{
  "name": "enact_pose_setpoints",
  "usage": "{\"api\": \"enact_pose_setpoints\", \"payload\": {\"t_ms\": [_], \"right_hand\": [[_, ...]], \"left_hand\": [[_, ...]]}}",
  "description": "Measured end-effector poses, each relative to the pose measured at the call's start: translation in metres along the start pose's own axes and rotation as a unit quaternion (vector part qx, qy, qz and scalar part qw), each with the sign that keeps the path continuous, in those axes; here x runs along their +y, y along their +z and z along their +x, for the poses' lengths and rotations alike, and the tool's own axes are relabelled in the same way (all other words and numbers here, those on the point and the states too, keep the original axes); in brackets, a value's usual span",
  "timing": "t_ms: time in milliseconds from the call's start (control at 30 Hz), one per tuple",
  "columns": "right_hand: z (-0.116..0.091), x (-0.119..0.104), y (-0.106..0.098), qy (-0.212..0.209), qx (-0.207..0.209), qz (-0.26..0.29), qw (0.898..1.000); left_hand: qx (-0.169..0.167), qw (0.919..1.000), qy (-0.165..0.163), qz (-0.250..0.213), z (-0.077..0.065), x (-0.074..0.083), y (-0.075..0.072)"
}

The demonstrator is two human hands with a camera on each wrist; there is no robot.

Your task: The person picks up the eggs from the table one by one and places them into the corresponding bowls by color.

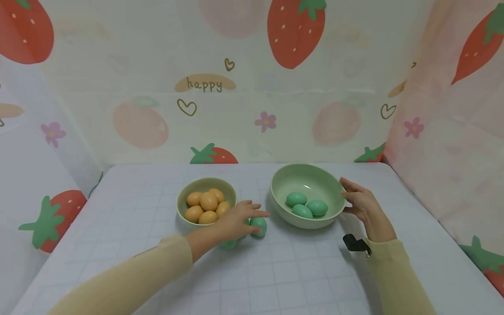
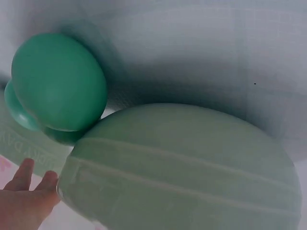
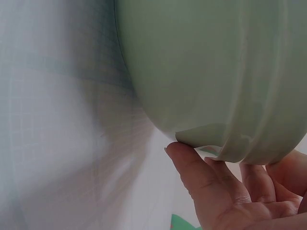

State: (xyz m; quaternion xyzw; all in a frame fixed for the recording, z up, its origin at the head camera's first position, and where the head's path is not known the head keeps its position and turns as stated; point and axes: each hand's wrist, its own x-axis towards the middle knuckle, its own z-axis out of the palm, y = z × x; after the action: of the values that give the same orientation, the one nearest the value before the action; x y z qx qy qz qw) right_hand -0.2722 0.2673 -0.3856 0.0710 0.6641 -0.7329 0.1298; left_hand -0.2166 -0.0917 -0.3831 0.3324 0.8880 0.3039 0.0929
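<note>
My left hand [image 1: 238, 217] reaches over several green eggs [image 1: 258, 227] on the table, its fingers spread; the thumb is beside one egg, and contact is unclear. The hand and forearm partly hide the other eggs. In the left wrist view, green eggs [image 2: 60, 81] lie against the small bowl [image 2: 182, 163], with fingertips [image 2: 26, 175] at the lower left. That small green bowl [image 1: 181, 212] holds several orange eggs [image 1: 208, 201]. At the right, my right hand [image 1: 366, 208] grips the side of a larger green bowl [image 1: 307, 224], which contains three green eggs [image 1: 302, 211].
A white checked cloth covers the table [image 1: 275, 280]. Fabric walls printed with strawberries [image 1: 297, 33] stand at the back and both sides. A black strap [image 1: 356, 243] sticks out by the right sleeve cuff [image 1: 382, 249].
</note>
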Motion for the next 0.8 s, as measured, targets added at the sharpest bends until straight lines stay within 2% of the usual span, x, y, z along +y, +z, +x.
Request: {"api": "enact_pose_setpoints", "payload": {"t_ms": [167,367,533,800], "right_hand": [[0.0,0.0,0.0,-0.002,0.0,0.007,1.0],[0.0,0.0,0.0,-0.002,0.002,0.004,1.0],[0.0,0.001,0.0,-0.007,-0.003,0.005,1.0],[0.002,0.003,-0.003,-0.007,-0.01,0.012,1.0]], "left_hand": [[0.001,0.9985,0.004,0.055,0.0,-0.003,0.008],[-0.008,0.9882,0.012,0.152,0.0,-0.004,0.018],[0.0,0.9834,0.001,0.182,0.0,-0.003,0.023],[-0.015,0.9699,-0.01,0.243,0.0,-0.002,0.028]]}}
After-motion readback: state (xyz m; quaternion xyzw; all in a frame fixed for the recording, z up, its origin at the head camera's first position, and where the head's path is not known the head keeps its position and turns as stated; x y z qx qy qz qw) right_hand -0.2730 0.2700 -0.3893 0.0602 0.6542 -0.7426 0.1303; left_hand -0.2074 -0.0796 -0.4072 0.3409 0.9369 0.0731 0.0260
